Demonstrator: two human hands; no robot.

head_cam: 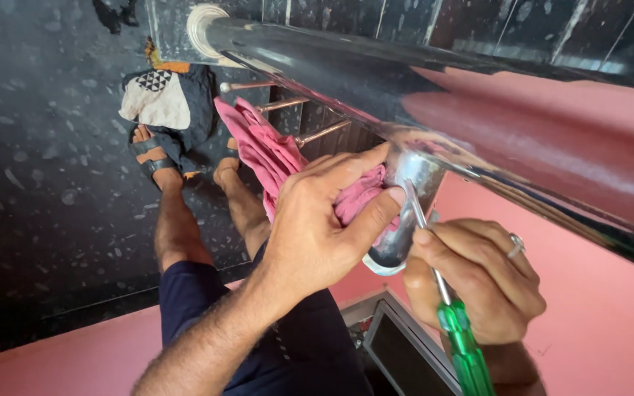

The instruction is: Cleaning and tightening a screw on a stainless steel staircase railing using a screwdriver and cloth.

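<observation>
Left hand (317, 220), wrist bent, fingers closed on a crumpled pink rag (277, 158) pressed against the shiny steel rail (376, 81). Right hand (478, 282) fists a green-handled screwdriver (453, 323), thin shaft up at the rail's bracket (405, 220).

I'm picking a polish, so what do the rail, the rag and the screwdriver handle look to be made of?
Rail: polished metal, probably stainless steel, going by its mirror-like reflections of the pink wall. Rag: soft pink woven cloth, likely cotton; it creases and bunches under the left hand. Screwdriver handle, in the right hand: translucent green plastic, glossy.
</observation>
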